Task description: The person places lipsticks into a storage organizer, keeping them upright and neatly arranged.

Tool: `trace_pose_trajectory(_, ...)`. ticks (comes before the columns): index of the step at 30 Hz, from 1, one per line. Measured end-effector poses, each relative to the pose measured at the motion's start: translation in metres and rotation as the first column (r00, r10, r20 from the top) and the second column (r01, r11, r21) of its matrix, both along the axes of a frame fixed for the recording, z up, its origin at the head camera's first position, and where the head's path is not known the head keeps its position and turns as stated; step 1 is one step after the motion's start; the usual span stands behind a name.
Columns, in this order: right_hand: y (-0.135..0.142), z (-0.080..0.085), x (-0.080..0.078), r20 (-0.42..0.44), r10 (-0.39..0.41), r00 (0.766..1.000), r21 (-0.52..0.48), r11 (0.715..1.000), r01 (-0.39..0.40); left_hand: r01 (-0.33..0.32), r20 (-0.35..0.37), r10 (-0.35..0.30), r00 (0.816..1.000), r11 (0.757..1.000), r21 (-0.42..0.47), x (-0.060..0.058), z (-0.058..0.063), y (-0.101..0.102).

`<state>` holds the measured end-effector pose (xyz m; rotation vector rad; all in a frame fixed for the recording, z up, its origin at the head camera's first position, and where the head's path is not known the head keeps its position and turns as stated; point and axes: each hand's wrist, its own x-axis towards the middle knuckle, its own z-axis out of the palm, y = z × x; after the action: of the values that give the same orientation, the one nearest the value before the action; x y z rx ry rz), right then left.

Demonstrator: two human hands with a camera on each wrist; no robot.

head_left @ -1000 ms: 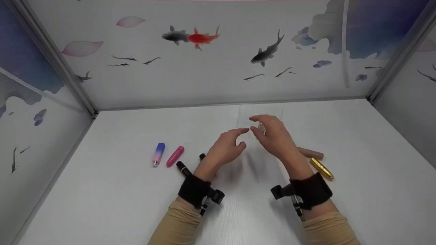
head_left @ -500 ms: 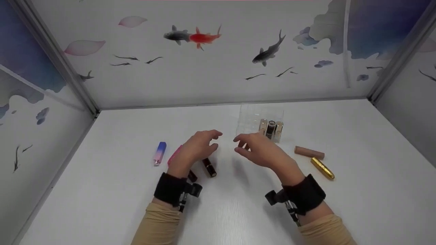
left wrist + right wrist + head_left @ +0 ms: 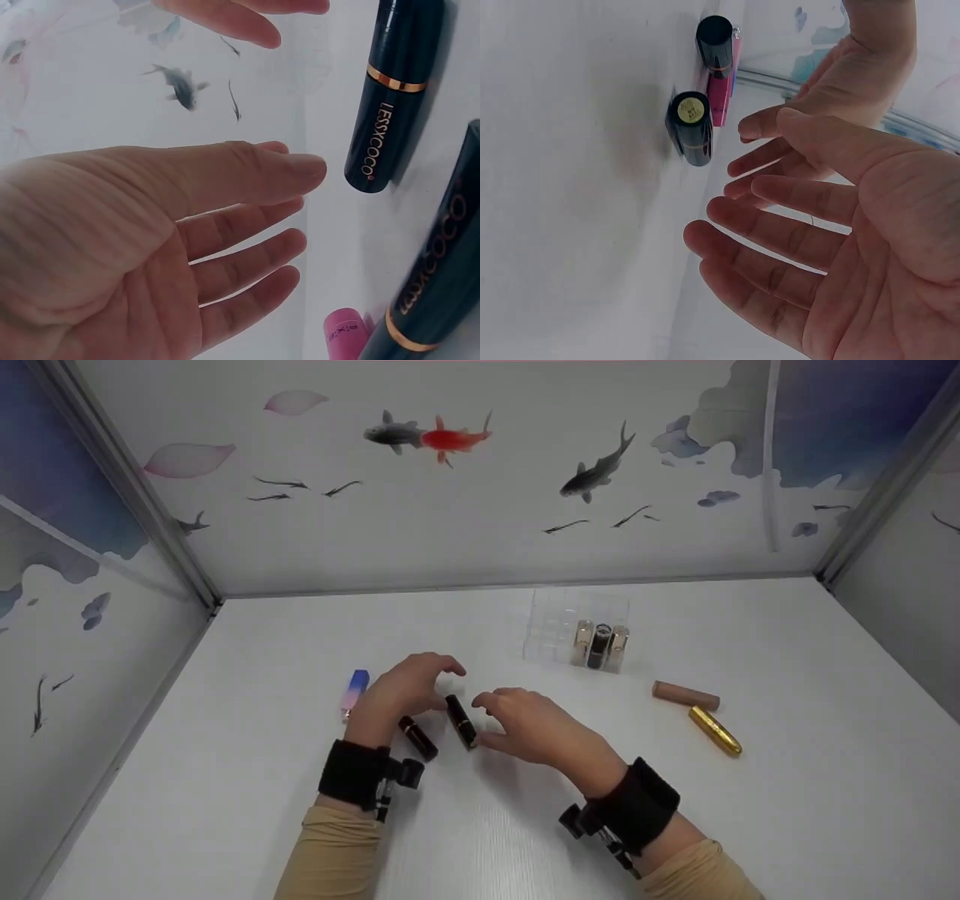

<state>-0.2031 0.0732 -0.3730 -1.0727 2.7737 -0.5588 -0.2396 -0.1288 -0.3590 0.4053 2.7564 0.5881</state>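
Observation:
Two black lipstick tubes with gold bands lie on the white table in the head view. The nearer-to-centre lipstick (image 3: 460, 721) lies between my hands; the other black lipstick (image 3: 418, 737) is beside my left wrist. My left hand (image 3: 405, 688) hovers over the left group, fingers spread and holding nothing. My right hand (image 3: 534, 727) is at the right side of the central lipstick, thumb close to its lower end, palm empty in the right wrist view. A pink lipstick (image 3: 719, 101), hidden under my left hand in the head view, shows in both wrist views.
A clear compartment organizer (image 3: 546, 649) stands at the back, several slots holding lipsticks (image 3: 599, 645). To the right lie a brown tube (image 3: 685, 695) and a gold tube (image 3: 715, 730). A blue-to-pink tube (image 3: 355, 691) lies left of my left hand. Printed walls enclose the table.
Both hands have come away from the organizer, moving left and nearer to the black lipsticks. The lipsticks in the organizer, covered by my right hand earlier, now show.

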Motion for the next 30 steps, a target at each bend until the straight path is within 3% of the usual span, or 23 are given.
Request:
trace_pose_trajectory(3, -0.007, -0.005, 0.002, -0.021, 0.022, 1.0, 0.014, 1.0, -0.022, 0.004, 0.036, -0.004, 0.999, 1.0, -0.004, -0.001, -0.003, 0.003)
trace_pose_trajectory(15, -0.023, -0.019, 0.003, -0.053, 0.07, 0.996, 0.043, 0.997, -0.068, 0.04, 0.049, -0.039, 0.998, 0.999, -0.018, -0.006, -0.013, 0.011)
trace_pose_trajectory(30, -0.021, -0.028, -0.001, -0.15, 0.099, 0.984, -0.053, 0.993, -0.108, 0.017, 0.04, -0.015, 0.999, 0.999, -0.044, -0.005, -0.016, 0.016)
